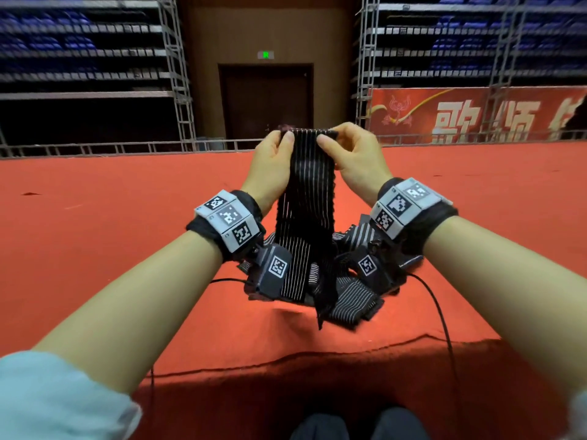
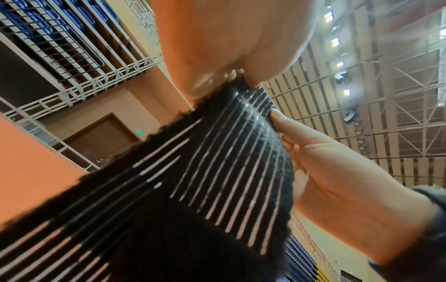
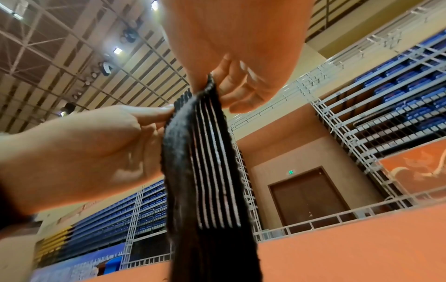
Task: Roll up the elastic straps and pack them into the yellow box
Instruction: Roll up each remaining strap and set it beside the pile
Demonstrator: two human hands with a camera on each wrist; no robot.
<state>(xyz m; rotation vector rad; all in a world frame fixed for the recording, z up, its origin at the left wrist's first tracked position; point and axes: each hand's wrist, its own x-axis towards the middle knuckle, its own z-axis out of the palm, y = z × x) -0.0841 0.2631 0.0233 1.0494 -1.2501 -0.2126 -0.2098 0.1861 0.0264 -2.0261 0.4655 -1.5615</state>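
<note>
Left hand (image 1: pixel 272 154): pinches strap (image 1: pixel 309 198) top corner.
Right hand (image 1: pixel 355 154): pinches the other corner.
Pile (image 1: pixel 352 301): more straps on red carpet (image 1: pixel 95 249).

Two hands (image 1: pixel 273 154), several straps (image 1: pixel 305 198)

strap (image 1: pixel 305 198) between both hands, above strap pile (image 1: pixel 349 300) on carpet (image 1: pixel 127 217)

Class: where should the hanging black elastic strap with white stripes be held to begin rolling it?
At its top edge, one corner per hand, as the left hand and right hand pinch the black elastic strap with white stripes now; it hangs flat, so rolling downward should stay even.
</note>
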